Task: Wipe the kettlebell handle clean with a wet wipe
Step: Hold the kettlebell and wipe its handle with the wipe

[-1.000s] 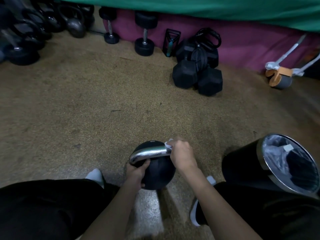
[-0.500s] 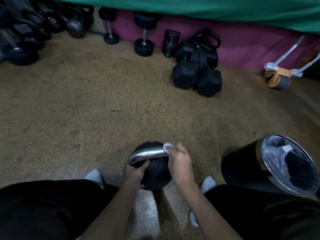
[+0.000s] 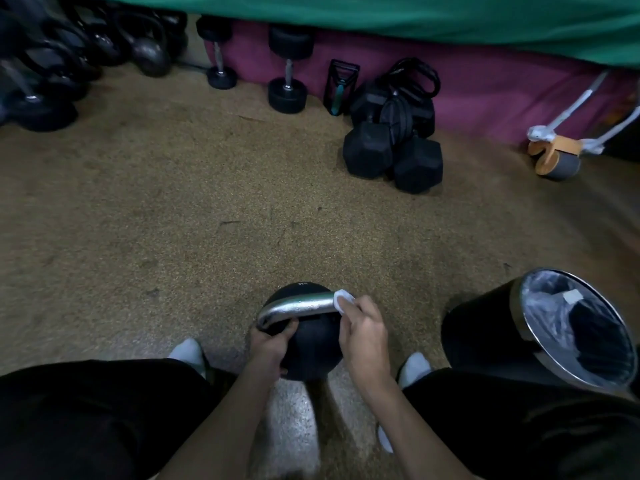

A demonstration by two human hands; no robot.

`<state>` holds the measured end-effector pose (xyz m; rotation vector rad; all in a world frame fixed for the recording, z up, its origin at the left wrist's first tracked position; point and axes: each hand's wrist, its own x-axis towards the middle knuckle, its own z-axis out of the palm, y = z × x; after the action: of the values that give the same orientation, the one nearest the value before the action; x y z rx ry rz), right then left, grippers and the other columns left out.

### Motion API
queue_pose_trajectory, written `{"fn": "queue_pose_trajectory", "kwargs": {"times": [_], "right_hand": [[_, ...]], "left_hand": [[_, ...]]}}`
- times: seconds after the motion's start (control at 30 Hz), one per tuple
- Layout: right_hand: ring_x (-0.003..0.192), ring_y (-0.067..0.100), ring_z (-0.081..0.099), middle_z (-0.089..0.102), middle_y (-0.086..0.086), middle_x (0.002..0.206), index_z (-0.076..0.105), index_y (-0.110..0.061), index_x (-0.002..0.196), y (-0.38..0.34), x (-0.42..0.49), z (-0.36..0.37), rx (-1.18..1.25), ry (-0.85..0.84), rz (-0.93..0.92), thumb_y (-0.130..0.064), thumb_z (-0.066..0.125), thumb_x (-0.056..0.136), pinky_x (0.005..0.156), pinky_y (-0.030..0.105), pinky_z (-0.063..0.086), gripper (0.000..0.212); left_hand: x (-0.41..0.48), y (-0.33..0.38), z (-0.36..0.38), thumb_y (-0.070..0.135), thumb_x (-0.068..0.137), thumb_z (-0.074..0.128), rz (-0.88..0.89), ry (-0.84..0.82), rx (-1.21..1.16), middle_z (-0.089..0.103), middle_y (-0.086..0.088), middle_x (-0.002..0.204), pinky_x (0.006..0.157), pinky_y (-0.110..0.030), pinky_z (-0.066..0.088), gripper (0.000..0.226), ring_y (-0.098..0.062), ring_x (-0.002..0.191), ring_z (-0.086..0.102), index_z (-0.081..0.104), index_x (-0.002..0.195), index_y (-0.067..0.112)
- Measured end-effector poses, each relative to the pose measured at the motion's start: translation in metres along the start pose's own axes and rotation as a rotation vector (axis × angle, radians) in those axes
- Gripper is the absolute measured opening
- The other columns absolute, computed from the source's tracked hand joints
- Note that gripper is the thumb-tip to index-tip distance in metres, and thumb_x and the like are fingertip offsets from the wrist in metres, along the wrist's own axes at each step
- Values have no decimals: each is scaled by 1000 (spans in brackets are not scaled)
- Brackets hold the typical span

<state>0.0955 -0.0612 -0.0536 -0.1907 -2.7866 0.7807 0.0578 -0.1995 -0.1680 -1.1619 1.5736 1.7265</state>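
I am looking down at the black kettlebell [image 3: 313, 351], which is sitting on the brown floor [image 3: 173, 237] between the person's white socks [image 3: 187, 353]. Its shiny handle [image 3: 298, 306] is lying across the top. The right hand [image 3: 367, 334] is pinching the white wet wipe [image 3: 343, 301] and pressing it on the handle's right end. The left hand [image 3: 268, 348] is curling round the kettlebell's left side, just under the handle's other end, gripping it. A black bin [image 3: 485, 337] is standing near, on the right. Black dumbbells [image 3: 391, 157] are lying well apart, by the pink wall [image 3: 485, 84].
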Motion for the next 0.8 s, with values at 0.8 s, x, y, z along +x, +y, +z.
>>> {"fn": "queue_pose_trajectory", "kwargs": {"times": [0.8], "right_hand": [[75, 16, 55, 55, 0, 83, 67, -11, 115, 9, -15, 14, 28, 71, -42, 1, 63, 83, 68, 20, 46, 35]], "left_hand": [[-6, 1, 1, 32, 78, 86, -6, -14, -33, 50, -10, 147, 87, -65, 50, 80, -44, 131, 47, 40, 144, 28]]}}
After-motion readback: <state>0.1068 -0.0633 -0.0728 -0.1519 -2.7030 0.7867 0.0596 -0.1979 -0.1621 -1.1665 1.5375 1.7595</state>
